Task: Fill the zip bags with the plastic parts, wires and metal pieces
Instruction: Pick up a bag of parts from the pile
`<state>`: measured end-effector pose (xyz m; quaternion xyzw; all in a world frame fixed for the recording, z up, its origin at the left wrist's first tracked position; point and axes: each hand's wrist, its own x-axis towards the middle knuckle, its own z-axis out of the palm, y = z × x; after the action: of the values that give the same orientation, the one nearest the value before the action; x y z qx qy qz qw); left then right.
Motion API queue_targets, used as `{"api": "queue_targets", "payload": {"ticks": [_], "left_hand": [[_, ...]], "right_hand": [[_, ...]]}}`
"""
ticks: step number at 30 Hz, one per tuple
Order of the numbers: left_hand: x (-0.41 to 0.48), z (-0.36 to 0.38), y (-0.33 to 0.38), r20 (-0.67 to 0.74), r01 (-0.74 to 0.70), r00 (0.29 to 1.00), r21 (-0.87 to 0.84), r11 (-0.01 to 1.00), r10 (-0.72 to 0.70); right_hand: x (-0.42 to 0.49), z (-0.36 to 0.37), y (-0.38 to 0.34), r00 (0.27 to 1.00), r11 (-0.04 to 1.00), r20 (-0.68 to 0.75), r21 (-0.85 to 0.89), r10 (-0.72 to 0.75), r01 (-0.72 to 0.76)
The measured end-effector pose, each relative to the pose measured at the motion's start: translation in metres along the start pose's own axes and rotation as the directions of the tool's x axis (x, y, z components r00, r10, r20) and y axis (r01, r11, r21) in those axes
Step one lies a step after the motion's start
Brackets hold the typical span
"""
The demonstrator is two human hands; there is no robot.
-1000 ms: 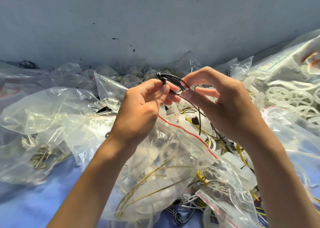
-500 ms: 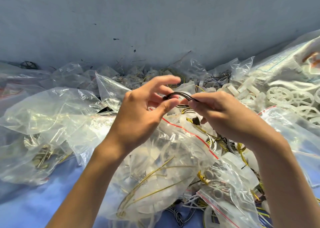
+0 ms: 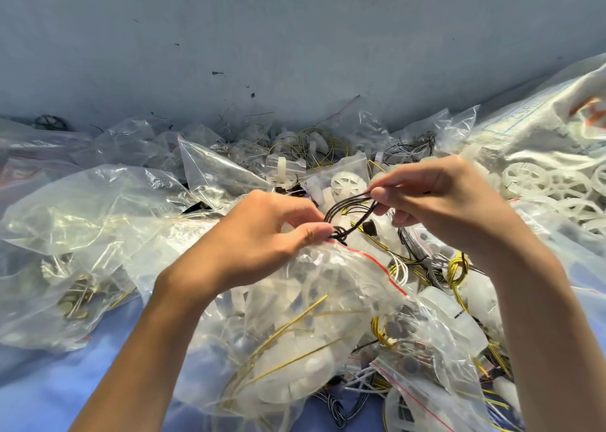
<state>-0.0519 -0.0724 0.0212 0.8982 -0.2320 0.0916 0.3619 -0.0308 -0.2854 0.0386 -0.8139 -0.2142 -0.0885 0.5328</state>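
Two hands: left hand (image 3: 262, 234), right hand (image 3: 442, 202). One black wire bundle (image 3: 347, 213) pinched between them. At least five white spoked wheels (image 3: 524, 177) right of the right hand. Clear zip bags (image 3: 98, 208) heaped all round, too many to count.

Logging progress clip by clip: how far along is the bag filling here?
Done: the clear zip bag of brassy metal pieces at left and the red-striped clear zip bag of white plastic parts and yellow wires look filled. In hand: left hand and right hand pinch a bundle of thin black wires, not yet bagged. Left: loose white plastic wheels and yellow wire coils at right.
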Motion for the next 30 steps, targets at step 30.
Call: {"api": "queue_targets", "payload": {"ticks": [30], "left_hand": [[-0.006, -0.013, 0.011, 0.017, -0.177, 0.983, -0.21, 0.961, 0.185]], "right_hand": [[-0.004, 0.039, -0.003, 0.763, 0.875, 0.646, -0.384, 0.025, 0.296]]}}
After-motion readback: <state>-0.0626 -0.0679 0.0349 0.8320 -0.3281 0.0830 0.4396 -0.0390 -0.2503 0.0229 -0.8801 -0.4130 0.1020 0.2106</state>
